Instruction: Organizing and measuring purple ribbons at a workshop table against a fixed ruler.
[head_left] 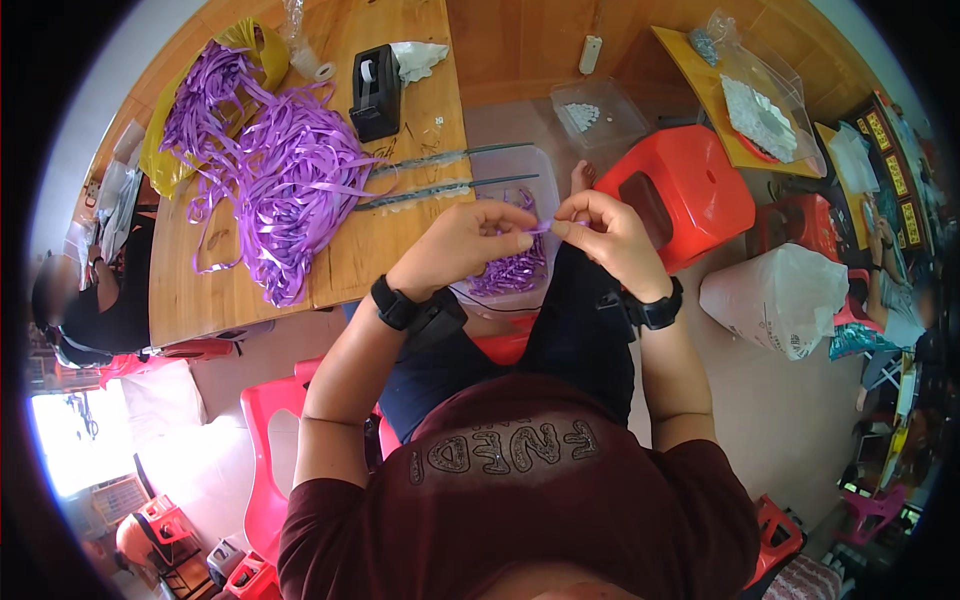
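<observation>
My left hand (462, 243) and my right hand (612, 238) meet in front of me, each pinching a short purple ribbon (541, 229) stretched between the fingertips. Below them a clear plastic box (549, 172) holds many small purple ribbon pieces (508, 274); my hands hide part of it. To the left, a big tangled heap of purple ribbon (300, 185) lies on the wooden table, spilling from a yellow plastic bag (160, 165). Two thin dark rods (428, 192) reach from the table edge over the box.
A black tape dispenser (376, 95) stands on the wooden table (420, 30). To my right are a red stool (690, 190) and a white sack (775, 300). Another clear box (610, 115) sits farther ahead. People sit at the far left and far right.
</observation>
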